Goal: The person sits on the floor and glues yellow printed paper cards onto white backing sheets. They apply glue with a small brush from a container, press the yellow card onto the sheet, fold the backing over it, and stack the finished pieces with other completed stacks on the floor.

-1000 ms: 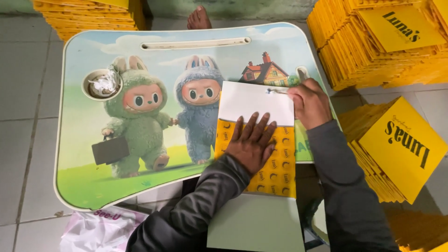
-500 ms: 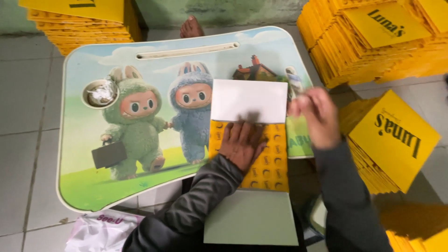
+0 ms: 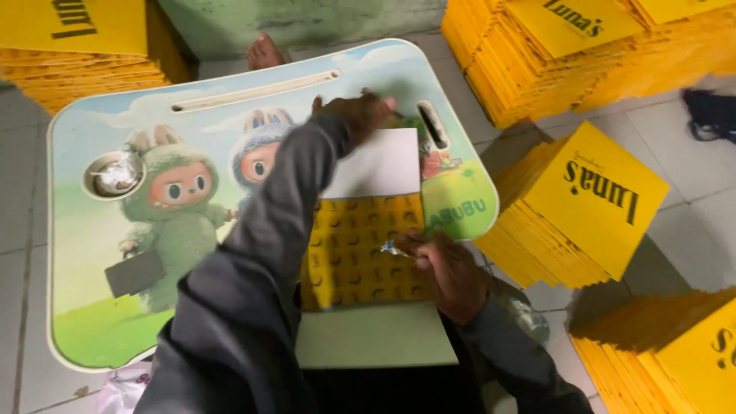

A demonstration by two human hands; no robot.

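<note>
- Left hand [image 3: 354, 113] reached to twelve o'clock over the white flap [image 3: 377, 163], fingers curled together.
- Right hand [image 3: 448, 270], at four o'clock, pinched a small tool [image 3: 392, 249] on the yellow patterned sheet [image 3: 360, 249].

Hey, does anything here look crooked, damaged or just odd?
Nothing looks damaged or spilled. The flat yellow box sheet overhangs the lap desk's near edge. Beside it, the top sheet of one yellow stack lies turned askew. A bare foot shows beyond the desk.

left hand [image 3: 354, 113]: moved off yellow sheet [image 3: 360, 249] to far edge | right hand [image 3: 448, 272]: now on sheet
</note>
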